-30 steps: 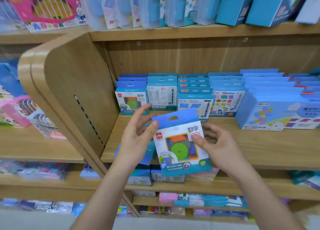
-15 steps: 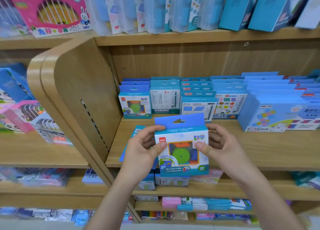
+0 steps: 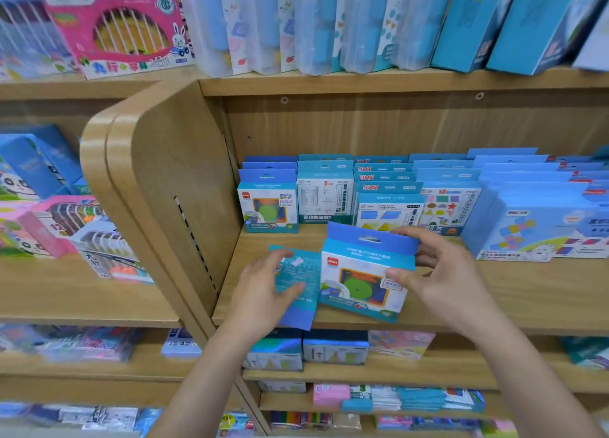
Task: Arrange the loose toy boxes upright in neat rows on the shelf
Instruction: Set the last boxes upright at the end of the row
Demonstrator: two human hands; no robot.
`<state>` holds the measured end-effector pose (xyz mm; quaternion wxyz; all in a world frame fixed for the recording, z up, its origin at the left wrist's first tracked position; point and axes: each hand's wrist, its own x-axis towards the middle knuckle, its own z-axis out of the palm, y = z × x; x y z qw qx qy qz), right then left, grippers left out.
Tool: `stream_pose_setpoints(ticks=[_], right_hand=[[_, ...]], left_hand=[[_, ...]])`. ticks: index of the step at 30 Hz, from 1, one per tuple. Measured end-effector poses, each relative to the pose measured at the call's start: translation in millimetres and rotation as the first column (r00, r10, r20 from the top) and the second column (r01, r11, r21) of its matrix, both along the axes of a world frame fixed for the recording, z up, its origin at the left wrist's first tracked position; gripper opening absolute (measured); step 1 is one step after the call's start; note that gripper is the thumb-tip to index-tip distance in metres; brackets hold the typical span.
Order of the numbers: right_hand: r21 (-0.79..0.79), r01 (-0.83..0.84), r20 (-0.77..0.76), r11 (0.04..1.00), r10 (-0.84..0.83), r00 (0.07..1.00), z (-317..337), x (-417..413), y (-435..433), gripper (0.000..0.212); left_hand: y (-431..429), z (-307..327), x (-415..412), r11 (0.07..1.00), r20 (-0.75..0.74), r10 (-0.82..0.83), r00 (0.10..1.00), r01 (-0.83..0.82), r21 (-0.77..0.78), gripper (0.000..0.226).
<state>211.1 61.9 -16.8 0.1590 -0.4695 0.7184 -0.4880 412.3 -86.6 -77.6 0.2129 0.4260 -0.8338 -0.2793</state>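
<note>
My right hand pinches a blue toy box with a green disc in its window, thumb on its front and fingers over its top flap, above the front of the wooden shelf. My left hand rests on a second box lying flat and face down at the shelf's front edge; its thumb touches the box's face. At the back of the shelf stand upright rows of blue boxes, the leftmost row of the same green-disc kind.
A rounded wooden side panel borders the shelf on the left. Large blue boxes fill the right part of the shelf. Pink and blue packages sit on neighbouring shelves, with more stock above and below.
The left hand has let go of the green-disc box and dropped onto the flat box. The right hand alone now holds the box, moved forward and tilted to the right.
</note>
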Motion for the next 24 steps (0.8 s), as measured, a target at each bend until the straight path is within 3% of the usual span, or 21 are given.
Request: stream_pose_setpoints(ticks=[1, 3, 9, 11, 14, 18, 21, 24], right_hand=[[-0.010, 0.026, -0.007, 1.000, -0.026, 1.000, 3, -2, 1, 0.052], [-0.024, 0.057, 0.005, 0.998, -0.057, 0.998, 10, -7, 0, 0.049], [-0.091, -0.002, 0.010, 0.996, 0.003, 1.000, 31, -17, -31, 0.045], [-0.128, -0.045, -0.004, 0.991, 0.045, 0.999, 37, -16, -50, 0.047], [-0.132, -0.125, -0.036, 0.983, 0.121, 0.992, 41, -15, -84, 0.047], [-0.095, -0.221, -0.068, 0.971, 0.216, 0.974, 35, -6, -133, 0.043], [-0.058, -0.256, -0.103, 0.965, 0.249, 0.963, 20, 3, -167, 0.041], [-0.022, -0.253, -0.112, 0.967, 0.249, 0.962, 1, 8, -193, 0.044]], left_hand=[[-5, -9, 1, 0.999, 0.173, 0.002, 0.985, 0.006, -0.048, 0.057], [-6, -19, -3, 1.000, 0.310, 0.011, 0.951, -0.013, 0.004, 0.063], [10, -25, -25, 0.999, 0.329, -0.038, 0.944, 0.048, -0.021, 0.064], [14, -25, -29, 0.999, 0.254, -0.036, 0.966, 0.045, -0.029, 0.067], [5, -13, -25, 0.984, -0.010, 0.110, 0.994, -0.110, -0.141, 0.066], [-23, 20, -18, 0.937, -0.335, 0.228, 0.914, -0.299, -0.180, 0.073], [-47, 34, -21, 0.925, -0.382, 0.255, 0.888, -0.339, -0.171, 0.080], [-67, 32, -25, 0.925, -0.274, 0.288, 0.918, -0.340, -0.168, 0.077]])
